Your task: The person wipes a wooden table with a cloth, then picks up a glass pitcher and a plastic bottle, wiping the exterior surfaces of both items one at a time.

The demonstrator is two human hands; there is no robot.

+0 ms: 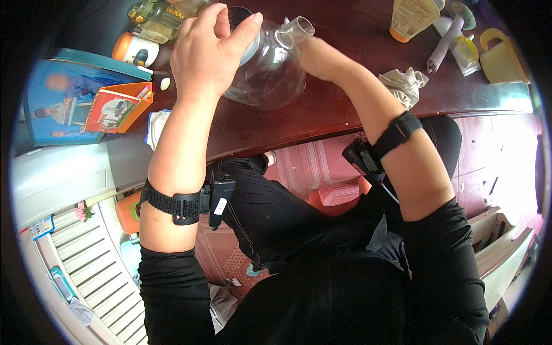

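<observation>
A round, clear glass vessel (pixel 267 86) with a short, wide glass spout (pixel 297 32) is on the dark red table, near the top of the view. My left hand (pixel 207 56) is at its left side, back towards me, thumb stretched out over the upper part of the glass. A dark round opening shows behind the thumb, and the palm side is hidden. My right hand (pixel 317 58) reaches in from the right, just behind the spout. Its fingers are hidden by the glass, so their grip cannot be seen.
Bottles (pixel 159 19) and an orange-capped white jar (pixel 136 49) stand left, near a framed photograph (pixel 64 103) and a red spiral notebook (pixel 113 111). A crumpled cloth (pixel 403 86), a tube (pixel 414 19) and a yellow cup (pixel 502 60) are right. The table edge (pixel 284 144) runs before my lap.
</observation>
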